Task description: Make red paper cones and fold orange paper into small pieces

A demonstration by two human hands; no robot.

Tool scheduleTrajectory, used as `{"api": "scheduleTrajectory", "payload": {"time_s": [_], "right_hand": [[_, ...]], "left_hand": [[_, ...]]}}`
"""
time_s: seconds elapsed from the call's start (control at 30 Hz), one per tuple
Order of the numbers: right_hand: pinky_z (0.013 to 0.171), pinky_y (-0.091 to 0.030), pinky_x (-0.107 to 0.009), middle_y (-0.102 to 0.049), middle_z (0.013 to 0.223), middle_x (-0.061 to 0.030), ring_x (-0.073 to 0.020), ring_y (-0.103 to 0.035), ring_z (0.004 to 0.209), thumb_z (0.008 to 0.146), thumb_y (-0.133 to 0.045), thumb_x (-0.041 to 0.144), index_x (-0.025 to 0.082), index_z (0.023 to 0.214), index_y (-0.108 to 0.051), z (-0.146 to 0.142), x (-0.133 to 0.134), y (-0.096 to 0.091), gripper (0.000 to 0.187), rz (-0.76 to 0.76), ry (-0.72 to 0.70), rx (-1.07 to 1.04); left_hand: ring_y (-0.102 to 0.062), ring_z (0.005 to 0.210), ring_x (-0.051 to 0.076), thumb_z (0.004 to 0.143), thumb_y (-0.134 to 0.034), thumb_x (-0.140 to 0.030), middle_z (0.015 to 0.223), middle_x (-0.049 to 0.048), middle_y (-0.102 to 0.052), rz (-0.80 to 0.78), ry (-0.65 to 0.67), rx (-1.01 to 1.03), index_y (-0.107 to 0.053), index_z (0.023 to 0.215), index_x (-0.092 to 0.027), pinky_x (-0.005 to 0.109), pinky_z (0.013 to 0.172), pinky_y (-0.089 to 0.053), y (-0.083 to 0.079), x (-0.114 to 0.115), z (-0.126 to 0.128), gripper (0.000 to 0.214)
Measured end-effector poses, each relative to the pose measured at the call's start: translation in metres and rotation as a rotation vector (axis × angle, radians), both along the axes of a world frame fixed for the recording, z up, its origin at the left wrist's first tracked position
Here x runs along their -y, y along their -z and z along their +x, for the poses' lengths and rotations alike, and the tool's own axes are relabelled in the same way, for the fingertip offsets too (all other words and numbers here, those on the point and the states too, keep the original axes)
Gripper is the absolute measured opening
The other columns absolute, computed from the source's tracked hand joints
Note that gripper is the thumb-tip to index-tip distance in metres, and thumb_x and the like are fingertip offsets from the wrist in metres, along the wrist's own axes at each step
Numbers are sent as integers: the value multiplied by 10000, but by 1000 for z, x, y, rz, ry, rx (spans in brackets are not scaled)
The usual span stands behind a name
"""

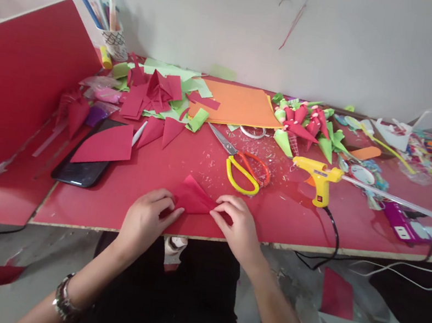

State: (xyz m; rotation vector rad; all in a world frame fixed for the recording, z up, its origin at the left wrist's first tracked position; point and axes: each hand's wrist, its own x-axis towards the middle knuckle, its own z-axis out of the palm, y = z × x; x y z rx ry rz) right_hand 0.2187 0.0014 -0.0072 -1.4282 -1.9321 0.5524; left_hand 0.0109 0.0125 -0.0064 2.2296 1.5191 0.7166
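Observation:
A piece of red paper [192, 197], folded or curled toward a cone shape, lies at the front of the red table between my hands. My left hand [151, 214] pinches its left edge with thumb and fingers. At its narrow right end, the fingertips of my right hand [236, 226] close on the paper. Just beyond lie scissors [242, 167] with one yellow and one orange handle, blades slightly apart. To the right, a yellow glue gun [319, 181] rests with a long clear glue stick in its back.
Red and green paper scraps [152, 94] and orange sheets [236, 106] lie at the back. Small red and green paper cones [302, 124] are heaped right of them. A black phone [82, 174] sits left, partly under red paper. Cables hang over the front edge.

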Motion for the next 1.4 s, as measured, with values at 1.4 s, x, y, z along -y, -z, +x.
{"api": "scheduleTrajectory", "payload": {"time_s": [1.4], "right_hand": [[811,-423,-365,-540,900,-57,-206,-501,904,741,-532,133,185,722,-501,9,-6,5,64,19,101,107]], "left_hand": [[-518,653,126,795,-527,-285,782,-4,-556,-23,-75,-157,-453,593,-177,261,616,-365,0,-2,7,241]]}}
